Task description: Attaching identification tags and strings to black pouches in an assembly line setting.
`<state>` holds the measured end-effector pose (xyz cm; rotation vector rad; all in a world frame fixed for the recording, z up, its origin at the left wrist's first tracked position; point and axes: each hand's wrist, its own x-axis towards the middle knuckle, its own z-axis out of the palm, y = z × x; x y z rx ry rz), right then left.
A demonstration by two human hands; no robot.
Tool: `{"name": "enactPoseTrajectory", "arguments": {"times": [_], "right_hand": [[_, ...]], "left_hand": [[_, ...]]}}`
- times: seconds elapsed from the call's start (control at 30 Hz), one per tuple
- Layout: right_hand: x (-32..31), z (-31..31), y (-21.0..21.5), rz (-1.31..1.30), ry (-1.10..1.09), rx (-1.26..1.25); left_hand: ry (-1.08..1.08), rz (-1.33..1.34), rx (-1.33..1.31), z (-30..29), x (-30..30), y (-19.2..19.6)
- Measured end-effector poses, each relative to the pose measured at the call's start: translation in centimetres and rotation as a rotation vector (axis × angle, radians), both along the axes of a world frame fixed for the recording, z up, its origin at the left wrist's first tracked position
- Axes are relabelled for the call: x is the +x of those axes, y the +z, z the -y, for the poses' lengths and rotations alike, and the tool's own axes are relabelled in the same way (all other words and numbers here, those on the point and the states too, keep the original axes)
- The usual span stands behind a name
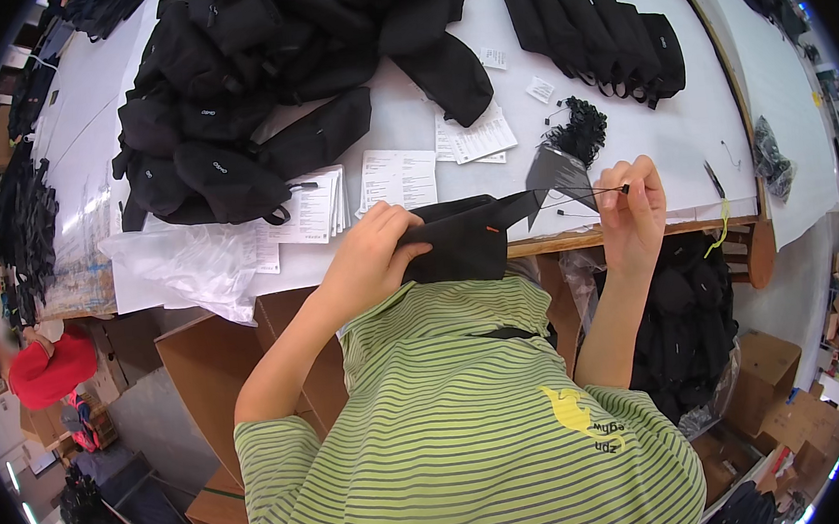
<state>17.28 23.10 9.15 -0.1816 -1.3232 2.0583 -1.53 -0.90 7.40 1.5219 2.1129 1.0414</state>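
My left hand (372, 258) is closed on one end of a black fabric pouch (458, 249) with a small orange tab, held at the table's front edge against my striped shirt. A black strap or flap reaches from the pouch toward the right. My right hand (634, 211) is raised, thumb and fingers pinching the small black end of a thin black string (577, 190). The string runs taut leftward to the strap; how it is fastened there is too small to tell. Just beyond it, a bundle of black strings (579, 131) lies by a dark card (549, 178).
A big pile of black pouches (228, 80) covers the left of the table, and a neat row of them (599, 36) lies at far right. Printed paper cards (398, 177), a clear plastic bag (188, 265) and thread snips (716, 180) are near the front. Cardboard boxes (202, 378) stand below.
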Motion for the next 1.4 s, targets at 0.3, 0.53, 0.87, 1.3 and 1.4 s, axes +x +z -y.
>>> {"name": "enactPoseTrajectory", "arguments": {"times": [0.3,0.53,0.87,1.3,1.4], "right_hand": [[-3.8,2.7,-2.6,0.458,0.651,0.155],[-4.4,3.2,-4.0,0.539,0.594,0.332],[-7.7,4.5,-5.5,0.472,0.194,1.075],[-6.6,-0.4,-6.8,0.553,0.153,0.391],[-4.8,-2.1,-5.5,0.612,0.141,0.318]], "left_hand": [[-0.12,0.902,-0.196,1.6,0.8,-1.1],[-0.052,0.897,-0.335,2.6,0.5,-2.4],[-0.021,0.652,-0.294,1.6,1.7,0.0],[0.058,0.739,-0.402,2.5,0.9,-1.3],[0.109,0.796,-0.292,2.7,1.1,-2.2]]}}
